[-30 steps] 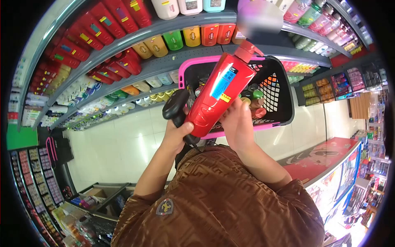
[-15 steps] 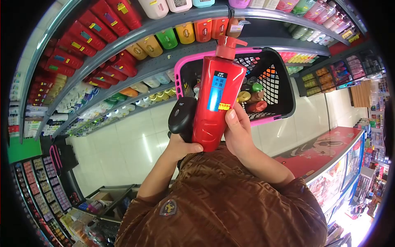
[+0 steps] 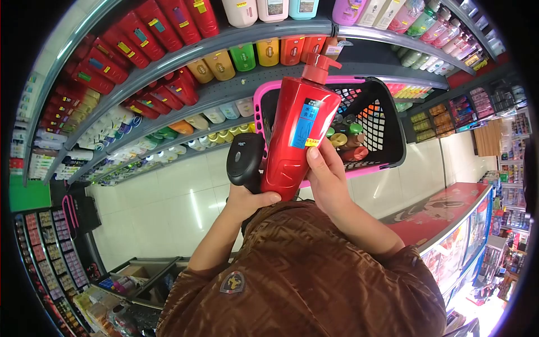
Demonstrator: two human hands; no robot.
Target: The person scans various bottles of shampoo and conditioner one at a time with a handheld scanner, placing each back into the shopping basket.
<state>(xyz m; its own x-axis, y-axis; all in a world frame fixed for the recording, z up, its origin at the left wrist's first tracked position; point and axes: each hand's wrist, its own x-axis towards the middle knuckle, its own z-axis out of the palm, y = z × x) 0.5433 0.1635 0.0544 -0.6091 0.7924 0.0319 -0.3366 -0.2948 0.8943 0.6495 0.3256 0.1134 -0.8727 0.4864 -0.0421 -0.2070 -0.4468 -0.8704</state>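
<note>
A red pump bottle [image 3: 286, 163] with a blue label and a small yellow sticker is held up in front of me, tilted so that its pump head points up and right. My right hand [image 3: 328, 177] grips its right side, thumb on the front near the sticker. My left hand [image 3: 247, 202] is closed around a black barcode scanner [image 3: 245, 160], whose handle is mostly hidden; its thumb presses against the bottle's base. Behind the bottle is a black basket [image 3: 396, 129] with a pink rim, holding several bottles [image 3: 353, 140] with green, gold and red parts.
Curved shelves [image 3: 224, 36] of shampoo-like bottles run along the front and left. A red-topped display counter [image 3: 438, 208] stands at the right. Behind my left arm is a dark open bin [image 3: 140, 275] with goods. Pale floor tiles [image 3: 163, 219] lie between.
The bottle leans further to the right and its label has turned slightly. The scanner has shifted a little left. Shelves and basket appear farther right as the view moved.
</note>
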